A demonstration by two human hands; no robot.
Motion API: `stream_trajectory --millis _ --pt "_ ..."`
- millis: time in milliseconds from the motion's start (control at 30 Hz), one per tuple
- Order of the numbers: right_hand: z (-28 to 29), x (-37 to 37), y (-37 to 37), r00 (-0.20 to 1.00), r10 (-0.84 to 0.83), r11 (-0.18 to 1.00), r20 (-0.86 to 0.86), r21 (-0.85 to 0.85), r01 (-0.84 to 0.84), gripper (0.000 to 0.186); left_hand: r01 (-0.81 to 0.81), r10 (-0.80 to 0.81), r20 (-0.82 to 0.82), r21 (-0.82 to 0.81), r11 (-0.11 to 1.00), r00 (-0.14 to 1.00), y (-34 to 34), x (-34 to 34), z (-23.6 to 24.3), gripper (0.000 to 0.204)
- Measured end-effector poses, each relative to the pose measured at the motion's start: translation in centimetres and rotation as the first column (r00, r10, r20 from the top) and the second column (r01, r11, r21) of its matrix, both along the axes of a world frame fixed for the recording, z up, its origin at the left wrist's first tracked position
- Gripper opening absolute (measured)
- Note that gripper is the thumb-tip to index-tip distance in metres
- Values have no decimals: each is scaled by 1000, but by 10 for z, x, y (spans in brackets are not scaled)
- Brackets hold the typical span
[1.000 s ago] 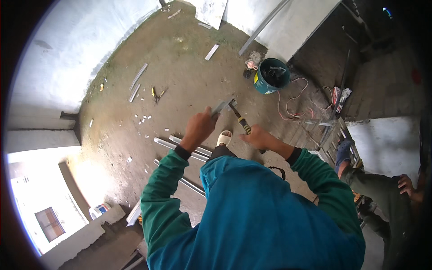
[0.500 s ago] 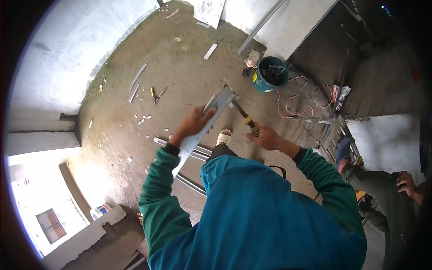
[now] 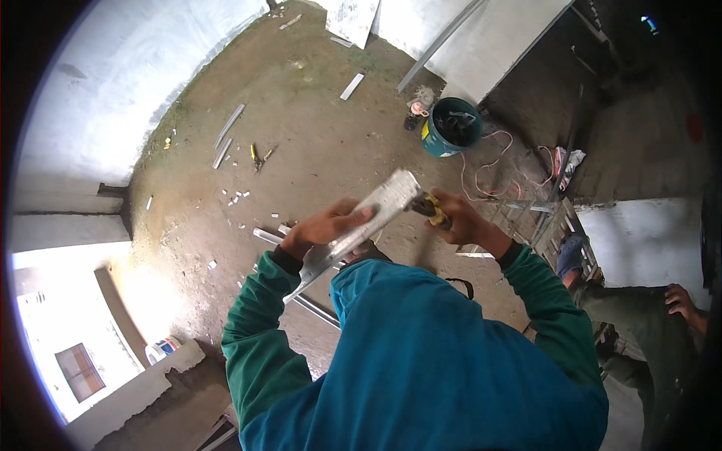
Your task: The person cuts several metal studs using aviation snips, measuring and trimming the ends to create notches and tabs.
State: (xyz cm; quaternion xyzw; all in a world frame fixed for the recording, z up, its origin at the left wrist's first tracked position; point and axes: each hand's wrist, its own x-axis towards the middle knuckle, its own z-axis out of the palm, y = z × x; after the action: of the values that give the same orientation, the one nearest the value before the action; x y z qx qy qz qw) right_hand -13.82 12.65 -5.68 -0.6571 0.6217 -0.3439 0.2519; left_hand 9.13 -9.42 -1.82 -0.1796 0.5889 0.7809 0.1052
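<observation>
My left hand [image 3: 335,224] is closed around a long silvery metal channel [image 3: 370,224], tilted with its far end raised to the right. In my right hand [image 3: 465,222] is a tool with a yellow-and-black handle [image 3: 435,212], gripped close to that far end. Its dark metal part is foreshortened against the channel, so its exact kind is unclear and I cannot tell whether it touches. The channel's near end passes beside my left forearm. Below it, more metal channels [image 3: 316,308] lie on the floor.
Yellow-handled pliers [image 3: 259,158], metal strips [image 3: 228,126] and small white scraps [image 3: 235,198] lie ahead on the dirt floor. A green bucket [image 3: 451,126] stands at the far right, by a reddish cord [image 3: 481,169]. Another person's leg [image 3: 624,308] and a wooden ladder-like frame [image 3: 556,225] are at right.
The channel's far end has swung right and nearer, its broad face turning up. My right hand has moved up slightly, and the tool now points more along my view.
</observation>
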Motion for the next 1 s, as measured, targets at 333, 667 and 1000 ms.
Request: stream_trajectory --millis 333,667,1000 --pt "11 30 -5 943 -325 855 -69 406 324 23 -193 201 -29 -429 882 979 -6 -10 -11 53" --pt "19 17 9 962 -123 982 245 170 82 20 -82 83 -3 -208 975 997 6 -2 32 60" --pt "43 18 8 994 -66 997 82 44 62 35 -86 62 -107 -235 968 992 3 -1 33 62"
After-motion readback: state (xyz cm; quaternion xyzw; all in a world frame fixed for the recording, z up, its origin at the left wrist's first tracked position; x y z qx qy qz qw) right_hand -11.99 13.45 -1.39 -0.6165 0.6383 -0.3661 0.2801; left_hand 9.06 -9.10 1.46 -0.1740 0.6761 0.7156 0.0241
